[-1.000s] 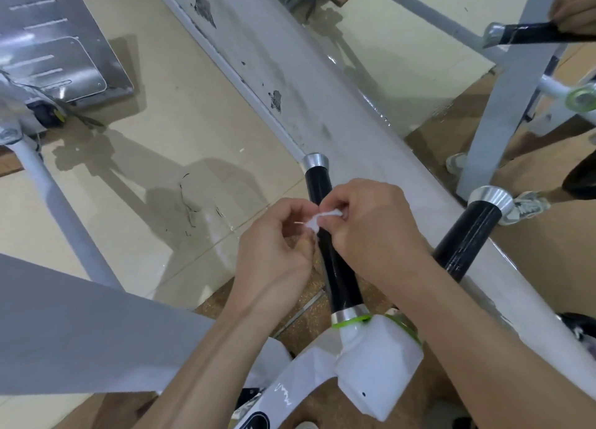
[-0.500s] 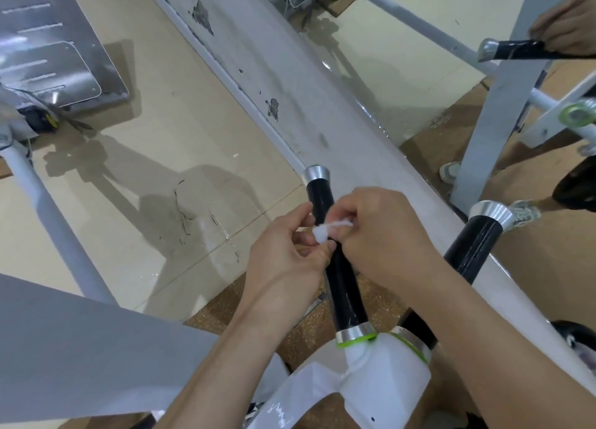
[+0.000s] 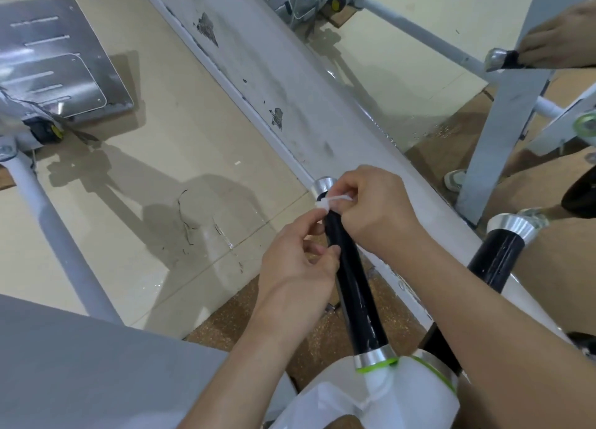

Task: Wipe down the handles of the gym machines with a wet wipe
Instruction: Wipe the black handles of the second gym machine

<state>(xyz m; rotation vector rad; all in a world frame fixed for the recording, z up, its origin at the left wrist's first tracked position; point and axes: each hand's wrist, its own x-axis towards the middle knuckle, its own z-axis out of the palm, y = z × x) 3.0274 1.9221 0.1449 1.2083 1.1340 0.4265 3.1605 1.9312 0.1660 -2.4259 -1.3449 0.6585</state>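
A black machine handle [image 3: 354, 293] with silver end caps rises from a white joint [image 3: 380, 396] at the bottom centre. A small crumpled white wet wipe [image 3: 332, 201] sits near the handle's top cap. My right hand [image 3: 371, 209] pinches the wipe from the right, fingers curled over the handle's upper end. My left hand [image 3: 300, 267] pinches the wipe's other end with thumb and forefinger, just left of the handle. A second black handle [image 3: 496, 254] with a silver cap stands to the right.
A white chipped frame beam [image 3: 258, 83] runs diagonally behind the handles. A grey metal footplate [image 3: 54, 57] lies top left, a grey tube [image 3: 54, 235] below it. At the top right another person's hand [image 3: 558, 38] holds a third handle; a shoe [image 3: 454, 180] shows beside a grey post.
Both hands moved the wipe up the handle toward its top cap. The view shifted slightly, so the handle sits lower and further right in frame.
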